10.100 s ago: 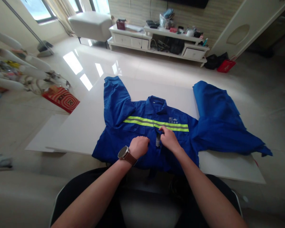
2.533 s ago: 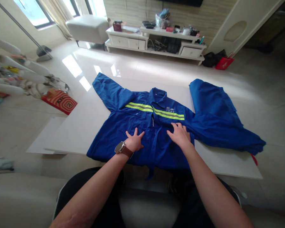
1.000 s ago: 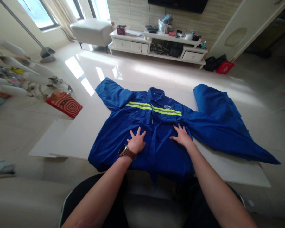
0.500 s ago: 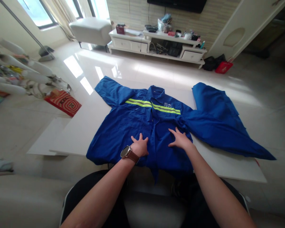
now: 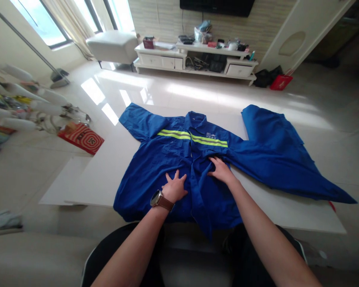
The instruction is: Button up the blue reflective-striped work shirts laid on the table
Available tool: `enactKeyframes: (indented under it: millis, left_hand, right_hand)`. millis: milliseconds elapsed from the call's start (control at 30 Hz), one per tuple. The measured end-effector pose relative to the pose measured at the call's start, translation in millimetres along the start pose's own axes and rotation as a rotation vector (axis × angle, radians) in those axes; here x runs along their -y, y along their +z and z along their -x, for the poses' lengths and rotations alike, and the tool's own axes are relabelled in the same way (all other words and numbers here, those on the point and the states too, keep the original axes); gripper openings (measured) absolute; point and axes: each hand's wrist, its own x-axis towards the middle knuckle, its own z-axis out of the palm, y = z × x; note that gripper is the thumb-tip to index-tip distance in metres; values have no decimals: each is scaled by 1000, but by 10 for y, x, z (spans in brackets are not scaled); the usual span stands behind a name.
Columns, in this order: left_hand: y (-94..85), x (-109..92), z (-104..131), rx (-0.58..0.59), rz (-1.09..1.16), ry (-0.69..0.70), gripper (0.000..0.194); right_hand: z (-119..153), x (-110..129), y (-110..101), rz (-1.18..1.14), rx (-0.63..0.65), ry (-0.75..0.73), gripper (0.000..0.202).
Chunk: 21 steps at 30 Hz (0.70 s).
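A blue short-sleeved work shirt (image 5: 155,159) with yellow-green reflective bands lies spread on a white table (image 5: 107,171), its collar away from me and its lower edge hanging over the near side. My left hand (image 5: 175,188), below a wrist with a watch, rests on the shirt's left front with fingers spread. My right hand (image 5: 220,169) lies on the right front below the band, fingers apart, with the cloth wrinkled around it. More blue cloth (image 5: 275,131), partly folded, lies at the right and runs to a point near the table's right end.
A red patterned bag (image 5: 83,137) and a rack with white rollers stand left of the table. Beyond the table are a white TV cabinet (image 5: 158,60), a pale bench (image 5: 112,46) and a red bag (image 5: 281,81) on the floor.
My right hand has moved slightly left, and the cloth under it has shifted and bunched toward the middle. The left hand remains in about the same place on the shirt.
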Motion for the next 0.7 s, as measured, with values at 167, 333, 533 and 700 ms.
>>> enactKeyframes:
  millis: [167,333,533,700]
  left_hand:
    - [-172,-131,139,30,28,-63,81]
    - [-269,-189,223,0,37,-16,76]
    - [-208,-196,208,-39,-27,39,75]
    - [-155,-172,191,-123,-76,62,71]
  right_hand:
    - [-287,94,-160,203,124,54,107]
    - [-809,228,-290,245,236,67,132]
    - [-966,313,-290,138,49,91,99]
    - [-246,599,-147,90,-243,43,46]
